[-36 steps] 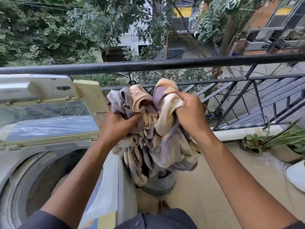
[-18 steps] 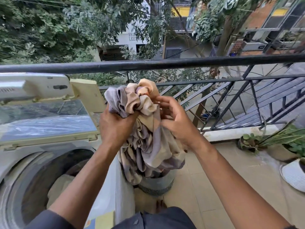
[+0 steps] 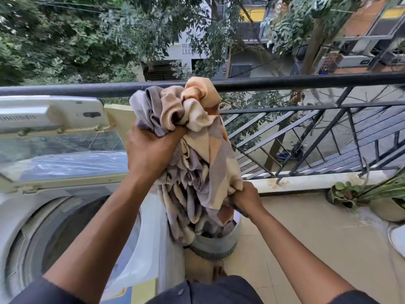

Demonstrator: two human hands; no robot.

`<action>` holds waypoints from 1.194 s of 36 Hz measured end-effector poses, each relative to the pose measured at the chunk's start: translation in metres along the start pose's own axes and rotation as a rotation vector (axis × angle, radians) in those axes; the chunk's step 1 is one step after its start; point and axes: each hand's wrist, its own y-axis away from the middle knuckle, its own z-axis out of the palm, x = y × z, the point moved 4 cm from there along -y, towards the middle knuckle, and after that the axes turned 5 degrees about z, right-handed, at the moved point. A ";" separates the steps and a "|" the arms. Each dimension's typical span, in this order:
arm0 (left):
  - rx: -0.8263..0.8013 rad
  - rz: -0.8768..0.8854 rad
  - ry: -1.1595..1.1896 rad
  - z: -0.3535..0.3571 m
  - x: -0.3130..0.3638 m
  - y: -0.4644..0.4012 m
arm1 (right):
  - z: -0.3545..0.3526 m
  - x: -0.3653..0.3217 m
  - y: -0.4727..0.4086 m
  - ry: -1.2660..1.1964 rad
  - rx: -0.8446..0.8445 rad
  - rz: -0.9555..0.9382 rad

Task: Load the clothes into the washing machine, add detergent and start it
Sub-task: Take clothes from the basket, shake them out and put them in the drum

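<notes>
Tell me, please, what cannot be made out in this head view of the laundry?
- Basket contents: hidden by the hanging cloth.
- Drum inside: dark, and crossed by the left arm.
- Washer controls: cut off by the left edge; lid lettering is blurred.
- Detergent: none in view.
- Left hand and right hand fingertips: buried in cloth.

The washer (image 3: 43,216) is placed at the left, with its drum (image 3: 65,233) open and its lid (image 3: 61,145) raised at the far side. A basket (image 3: 215,244) is set on the floor (image 3: 306,227) just right of the washer. The cloth (image 3: 197,154) is held above the basket, gripped at the top by the left hand (image 3: 151,152) and lower right by the right hand (image 3: 246,199). A railing (image 3: 306,81) is fixed beyond them. Plant pots (image 3: 344,196) are set at the far right, near the railing's base.
</notes>
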 end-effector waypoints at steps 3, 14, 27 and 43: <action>-0.038 -0.014 -0.069 0.000 -0.004 0.003 | -0.022 0.002 -0.007 -0.126 0.091 0.041; -0.119 0.110 -0.447 0.016 -0.020 0.010 | -0.119 -0.087 0.022 -0.467 0.174 -0.157; -0.586 0.327 -0.335 0.039 -0.016 0.026 | -0.082 -0.165 0.107 -0.384 -0.115 -0.474; -0.041 0.092 -0.146 0.020 -0.029 0.019 | -0.080 -0.109 0.059 -0.644 -0.146 -0.294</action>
